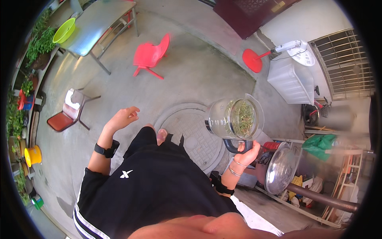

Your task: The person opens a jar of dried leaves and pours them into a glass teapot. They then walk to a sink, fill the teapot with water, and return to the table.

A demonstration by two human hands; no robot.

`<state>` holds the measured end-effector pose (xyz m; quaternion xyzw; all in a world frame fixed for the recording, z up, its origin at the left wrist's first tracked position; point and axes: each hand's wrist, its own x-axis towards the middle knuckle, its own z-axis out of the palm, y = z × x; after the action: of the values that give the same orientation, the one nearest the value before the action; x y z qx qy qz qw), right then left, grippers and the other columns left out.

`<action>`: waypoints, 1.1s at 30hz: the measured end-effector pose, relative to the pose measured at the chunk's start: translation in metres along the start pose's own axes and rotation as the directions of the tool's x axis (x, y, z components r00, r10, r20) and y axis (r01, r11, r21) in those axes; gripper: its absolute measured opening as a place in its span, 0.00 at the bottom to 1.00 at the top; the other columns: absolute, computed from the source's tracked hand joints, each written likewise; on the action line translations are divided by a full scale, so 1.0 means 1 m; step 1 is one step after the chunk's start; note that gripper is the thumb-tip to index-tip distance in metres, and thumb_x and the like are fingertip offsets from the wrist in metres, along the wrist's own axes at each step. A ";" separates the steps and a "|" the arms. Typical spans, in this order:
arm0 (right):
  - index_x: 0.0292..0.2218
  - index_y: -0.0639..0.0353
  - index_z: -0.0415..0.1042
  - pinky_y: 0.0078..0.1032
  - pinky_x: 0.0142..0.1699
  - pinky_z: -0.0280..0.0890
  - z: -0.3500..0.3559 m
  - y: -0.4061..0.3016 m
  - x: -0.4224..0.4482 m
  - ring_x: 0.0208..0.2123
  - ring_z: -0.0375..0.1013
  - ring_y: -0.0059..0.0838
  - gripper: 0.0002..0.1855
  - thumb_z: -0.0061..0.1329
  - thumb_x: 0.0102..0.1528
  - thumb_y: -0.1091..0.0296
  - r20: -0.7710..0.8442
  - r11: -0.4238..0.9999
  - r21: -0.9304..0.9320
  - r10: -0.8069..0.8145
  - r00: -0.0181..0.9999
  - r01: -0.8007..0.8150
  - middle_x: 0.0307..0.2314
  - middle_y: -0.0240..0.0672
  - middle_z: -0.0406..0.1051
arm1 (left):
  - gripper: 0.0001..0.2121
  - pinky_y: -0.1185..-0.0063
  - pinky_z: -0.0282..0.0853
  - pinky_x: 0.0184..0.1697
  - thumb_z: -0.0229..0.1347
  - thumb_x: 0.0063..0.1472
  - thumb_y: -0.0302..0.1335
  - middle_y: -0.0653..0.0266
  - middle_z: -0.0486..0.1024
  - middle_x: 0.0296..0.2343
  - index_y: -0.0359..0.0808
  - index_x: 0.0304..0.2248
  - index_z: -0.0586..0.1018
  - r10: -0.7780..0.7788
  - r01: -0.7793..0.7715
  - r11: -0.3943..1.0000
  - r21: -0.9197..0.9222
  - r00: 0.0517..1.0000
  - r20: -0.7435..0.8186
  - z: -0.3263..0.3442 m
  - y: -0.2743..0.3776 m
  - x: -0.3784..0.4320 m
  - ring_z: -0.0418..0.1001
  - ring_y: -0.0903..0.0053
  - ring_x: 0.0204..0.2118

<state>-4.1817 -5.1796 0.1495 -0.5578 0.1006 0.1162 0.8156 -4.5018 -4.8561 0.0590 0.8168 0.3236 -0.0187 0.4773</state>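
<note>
My right hand (248, 154) grips the dark handle of a clear jug (215, 115), which has measuring marks on its side. Inside the jug are loose green dried leaves (245, 119), perhaps tea or herbs; whether there is liquid with them I cannot tell. The jug is held out in front of me, above a round manhole cover (194, 140) in the concrete floor. Nothing is in my left hand (122, 119), which hangs in the air to the left with its fingers loosely curled and apart.
A metal table (98, 18) bearing a lime-green basin (64, 30) stands far left. Before me are a red plastic chair (149, 55) and a worn chair (67, 115). A red-based fan (252, 60) and a white bin (288, 79) line the right wall, near a shiny metal lid (279, 170).
</note>
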 end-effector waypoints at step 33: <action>0.14 0.61 0.58 0.21 0.12 0.51 0.553 0.083 0.615 0.07 0.55 0.23 0.14 0.42 0.48 0.69 0.096 0.987 -0.144 -0.062 0.993 0.075 0.08 0.32 0.58 | 0.15 0.73 0.68 0.40 0.54 0.53 0.29 0.54 0.74 0.32 0.33 0.41 0.72 0.146 -0.149 0.975 0.165 0.989 0.029 -0.271 0.082 0.836 0.73 0.63 0.36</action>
<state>-3.6015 -4.5871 0.0929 -0.6136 0.0351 0.1205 0.7796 -3.8722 -4.2420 -0.0143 0.8754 0.2554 -0.0169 0.4100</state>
